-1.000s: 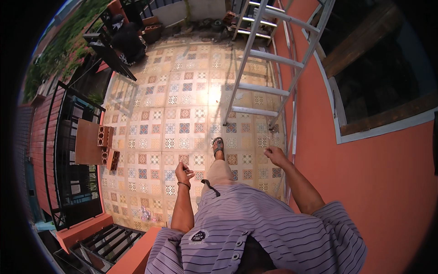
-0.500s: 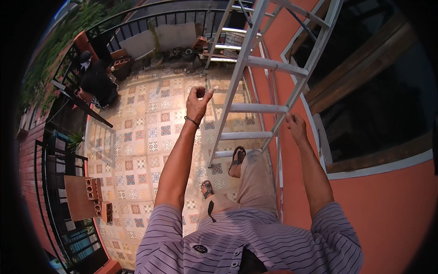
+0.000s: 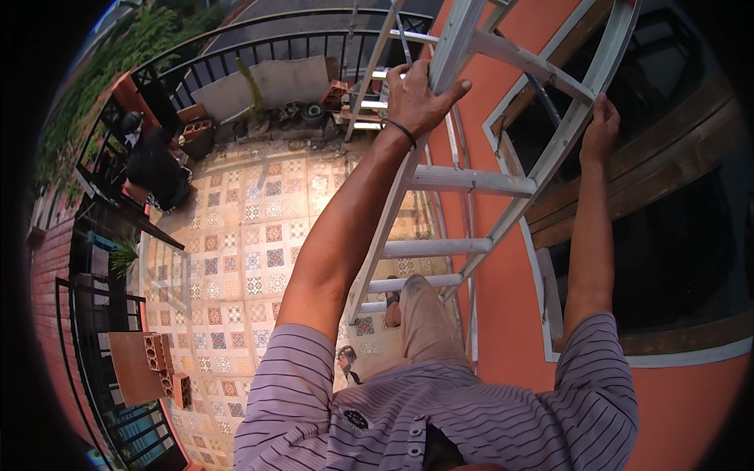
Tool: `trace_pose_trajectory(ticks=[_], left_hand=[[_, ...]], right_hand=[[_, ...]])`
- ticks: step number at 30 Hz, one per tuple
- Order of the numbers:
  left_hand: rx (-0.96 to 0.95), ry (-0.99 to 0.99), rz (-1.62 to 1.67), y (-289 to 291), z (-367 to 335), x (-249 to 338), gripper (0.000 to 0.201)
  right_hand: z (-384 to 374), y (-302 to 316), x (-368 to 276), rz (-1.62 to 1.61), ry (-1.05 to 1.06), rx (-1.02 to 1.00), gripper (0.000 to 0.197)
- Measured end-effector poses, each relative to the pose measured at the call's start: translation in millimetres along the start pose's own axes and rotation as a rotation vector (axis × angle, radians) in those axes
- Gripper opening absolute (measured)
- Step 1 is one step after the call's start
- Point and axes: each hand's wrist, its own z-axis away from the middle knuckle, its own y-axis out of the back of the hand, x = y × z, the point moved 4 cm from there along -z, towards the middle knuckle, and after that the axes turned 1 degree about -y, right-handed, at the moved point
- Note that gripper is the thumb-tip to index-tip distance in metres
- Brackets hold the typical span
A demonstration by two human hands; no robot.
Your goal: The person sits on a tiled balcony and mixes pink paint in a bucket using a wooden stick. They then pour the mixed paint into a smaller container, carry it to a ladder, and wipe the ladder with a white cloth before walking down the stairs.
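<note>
A silver aluminium stepladder (image 3: 475,182) stands in front of me, its flat rungs and two side rails rising from the tiled floor. My left hand (image 3: 424,98) is on the ladder's left rail, with the thumb laid across it and the fingers bent at the outer side. Higher up on the other side, my right hand (image 3: 601,129) closes on the outer edge of the right rail, with its fingertips partly hidden. One sandalled foot (image 3: 393,308) is by the lowest rung, and the other (image 3: 346,359) is on the floor to its left.
An orange wall (image 3: 506,306) with a wood-framed window (image 3: 628,196) borders the right side. A person in black (image 3: 157,169) crouches by the railing at left. Hollow bricks (image 3: 166,363) and a brown board (image 3: 129,369) lie nearer. Potted plants (image 3: 310,115) line the back railing.
Both hands have moved up and forward onto the ladder's rails; before, they hung beside it. My view has come closer to the ladder.
</note>
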Motion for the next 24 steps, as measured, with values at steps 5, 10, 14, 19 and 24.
trace_pose_trajectory(ticks=[5, 10, 14, 19, 24], left_hand=[[0.112, -0.025, -0.047, 7, 14, 12, 0.060], [0.092, -0.003, 0.004, 20, 9, 25, 0.043], [0.048, 0.009, 0.028, 28, 9, 34, 0.042], [0.057, 0.011, -0.175, 46, -32, 65, 0.090], [-0.090, 0.068, 0.312, 27, -126, 98, 0.084]], right_hand=[[-37, -26, 1, -0.171, -0.195, -0.039, 0.058], [-34, -23, 11, -0.087, -0.219, -0.049, 0.057], [-34, -21, 14, -0.109, -0.247, -0.084, 0.057], [-33, -20, 10, -0.034, -0.266, -0.118, 0.058], [-29, -18, 14, -0.097, -0.275, -0.120, 0.055]])
